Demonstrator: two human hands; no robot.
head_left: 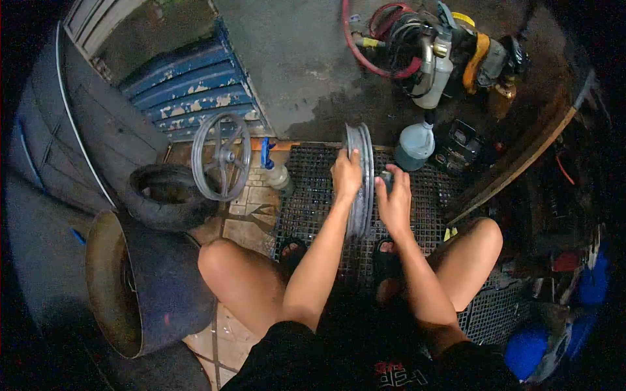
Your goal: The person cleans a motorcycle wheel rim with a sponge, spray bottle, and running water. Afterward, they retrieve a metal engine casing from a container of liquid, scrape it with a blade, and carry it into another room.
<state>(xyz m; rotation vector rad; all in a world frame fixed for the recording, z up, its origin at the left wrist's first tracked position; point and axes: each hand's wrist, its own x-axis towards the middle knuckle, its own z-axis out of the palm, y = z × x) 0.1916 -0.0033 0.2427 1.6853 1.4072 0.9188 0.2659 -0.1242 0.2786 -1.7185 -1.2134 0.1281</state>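
A grey metal wheel rim point(360, 202) stands upright, edge toward me, on the black grid mat between my feet. My left hand point(347, 174) is closed over the rim's left side. Just right of the rim is my right hand point(395, 199), its fingers curled around a small dark grey-green thing point(387, 177) whose kind I cannot make out. Behind the right hand stands a translucent jug point(415, 144) with bluish liquid. A spray bottle point(277, 174) with a blue trigger head is left of the rim.
A second spoked wheel point(222, 158) leans by a black tire point(166, 199) at the left. Nearer, a large dark drum point(166, 280) lies open toward the left. Hoses point(385, 39) hang on the back wall. A black tray point(462, 143) and a wooden edge point(528, 163) are at the right.
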